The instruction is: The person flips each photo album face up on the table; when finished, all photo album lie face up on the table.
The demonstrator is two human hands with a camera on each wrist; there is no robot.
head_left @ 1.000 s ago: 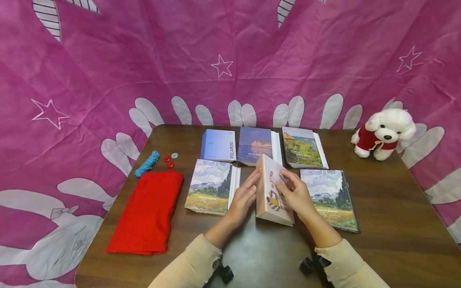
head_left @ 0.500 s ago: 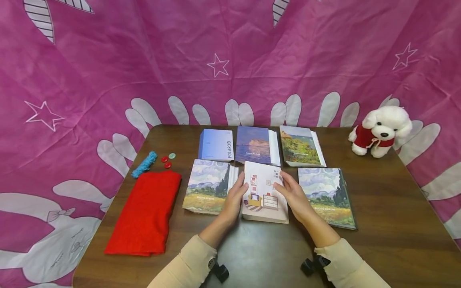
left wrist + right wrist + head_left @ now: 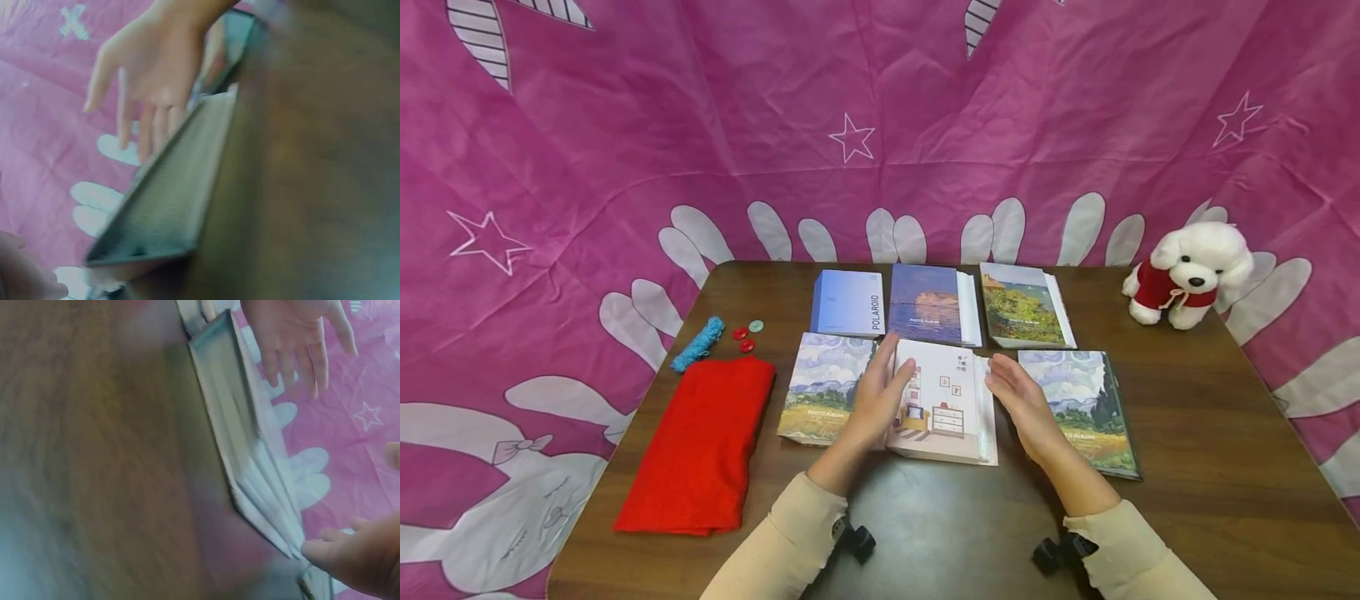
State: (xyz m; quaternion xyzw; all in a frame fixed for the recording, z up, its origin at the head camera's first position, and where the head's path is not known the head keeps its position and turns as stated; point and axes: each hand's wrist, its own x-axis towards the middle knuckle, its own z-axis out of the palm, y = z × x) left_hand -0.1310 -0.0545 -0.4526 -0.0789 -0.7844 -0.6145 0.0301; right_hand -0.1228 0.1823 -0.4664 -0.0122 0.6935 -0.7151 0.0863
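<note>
A thick photo album [image 3: 936, 400] with a white cover, showing a drawn armchair and a chest of drawers, lies between my hands in the head view. Its white pages fan out at the right side. My left hand [image 3: 878, 398] is at the album's left edge, fingers extended and overlapping it. On the other side my right hand [image 3: 1028, 410] is just off the page edges, fingers loose and holding nothing. The album [image 3: 175, 181] appears end-on in the left wrist view, with the right hand [image 3: 153, 62] beyond it. In the right wrist view, the left hand [image 3: 297, 337] has spread fingers.
Landscape-painting albums flank it at left [image 3: 823, 387] and right [image 3: 1078, 412]. Behind stand a blue Polaroid album [image 3: 848, 302], a sea-cliff album [image 3: 925, 304] and a garden album [image 3: 1026, 304]. Red cloth [image 3: 700, 450], blue yarn [image 3: 697, 344], buttons [image 3: 747, 345] and a plush dog [image 3: 1187, 275] lie around.
The white album has turned from tilted to flat, cover up, and shifted left. Its pages now fan out at right. Both hands have loosened, the right one moving away from the cover.
</note>
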